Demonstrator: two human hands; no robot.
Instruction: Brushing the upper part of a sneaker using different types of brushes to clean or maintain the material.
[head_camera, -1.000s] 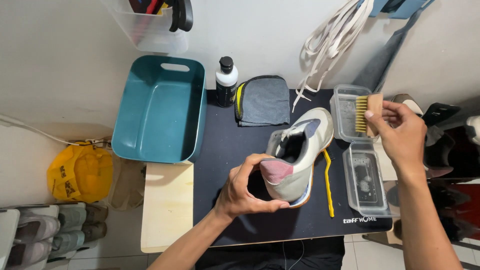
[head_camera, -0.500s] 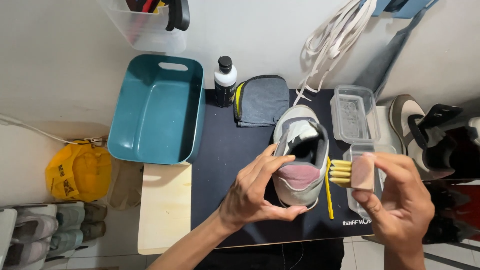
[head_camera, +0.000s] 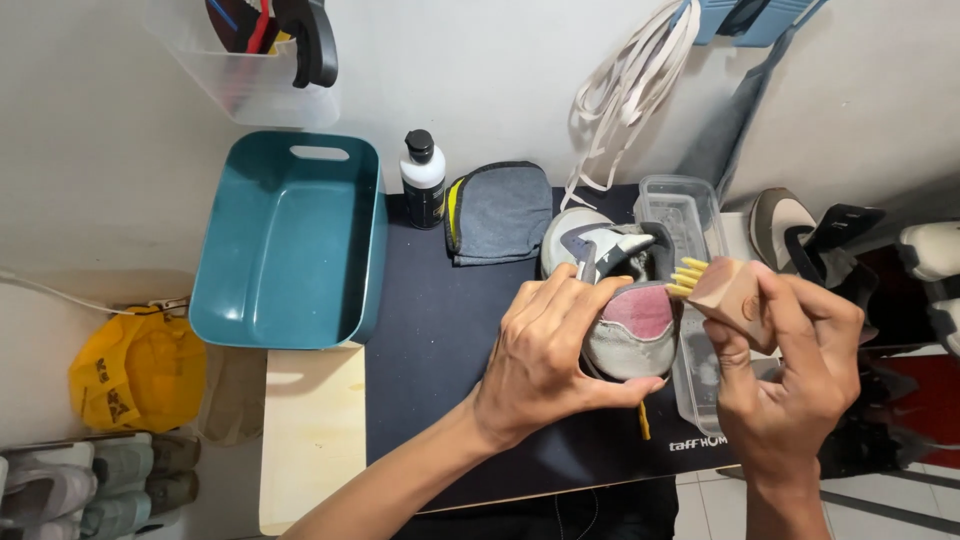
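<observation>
The left hand, its forearm rising from the bottom centre of the frame, wraps its fingers over the heel of a grey and white sneaker at centre right on the dark mat, thumb pressed along the sole. The right hand, at lower right, clamps a wooden brush, whose yellow bristles touch the shoe's pink heel collar. A teal tub sits at upper left, beside a bottle and a grey cloth.

Black mat under bottle, cloth
</observation>
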